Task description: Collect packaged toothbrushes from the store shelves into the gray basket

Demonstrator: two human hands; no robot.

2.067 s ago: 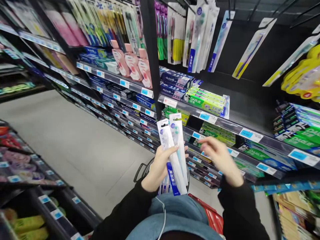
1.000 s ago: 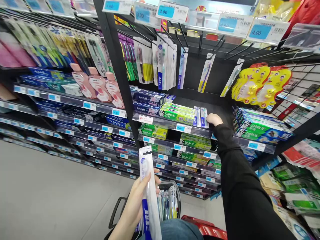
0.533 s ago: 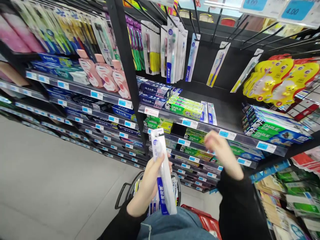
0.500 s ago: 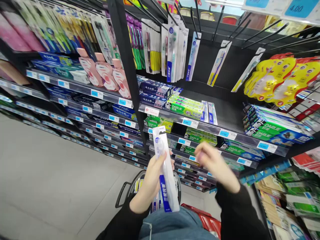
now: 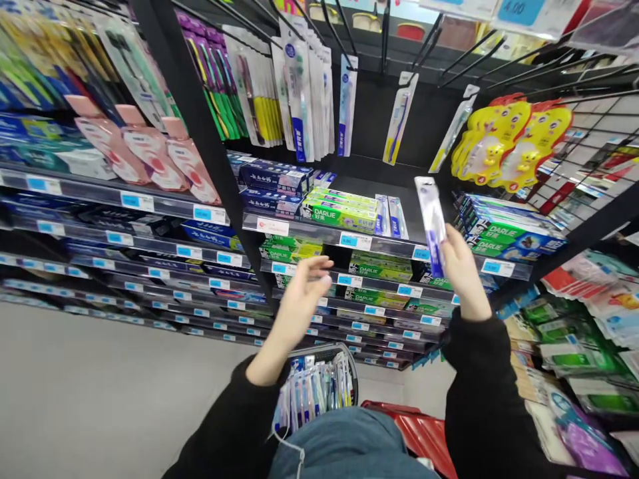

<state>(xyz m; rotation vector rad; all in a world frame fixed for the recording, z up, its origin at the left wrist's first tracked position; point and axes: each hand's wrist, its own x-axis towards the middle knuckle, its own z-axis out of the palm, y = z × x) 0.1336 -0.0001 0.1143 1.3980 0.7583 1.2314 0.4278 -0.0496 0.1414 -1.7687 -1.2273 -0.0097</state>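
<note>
My right hand point(image 5: 462, 274) is closed on a packaged toothbrush point(image 5: 432, 223), white card with a blue lower part, held upright in front of the toothpaste shelf point(image 5: 379, 245). My left hand point(image 5: 303, 299) is raised with fingers apart and holds nothing. Below it a black basket point(image 5: 319, 386) holds several packaged toothbrushes. Two toothbrush packs point(image 5: 390, 216) lie on the shelf beside the green DARLIE boxes point(image 5: 339, 211). More toothbrush packs point(image 5: 304, 86) hang from hooks above.
Black store shelving point(image 5: 210, 166) with blue price tags runs left and right. Pink bottles point(image 5: 144, 146) stand at the left. Yellow children's toothbrush packs point(image 5: 509, 140) hang at the right. A red basket point(image 5: 419, 436) is by my legs. Grey floor point(image 5: 100, 392) lies at the left.
The toothbrush pack passed from my left hand to my right, which has raised it toward the shelf. My left hand has let go and opened. Earlier, my right hand laid a pack on the shelf.
</note>
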